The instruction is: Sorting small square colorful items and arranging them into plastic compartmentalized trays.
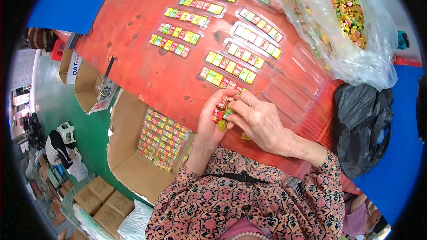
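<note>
My left hand (207, 122) cups small wrapped pieces (217, 115) in its grip above the red worktop (129, 60); my right hand (262, 120) pinches a green piece (229, 112).

Two columns of filled trays (257, 33) on table (129, 55).
More trays (293, 84) to right; bag (373, 66) with pieces (344, 9) beyond; carton (133, 169) at near-left table edge, packs (162, 140) inside.

The small pieces (217, 116) are red, green and yellow, the table (129, 58) red, the blouse (222, 200) pink-and-black floral.
</note>
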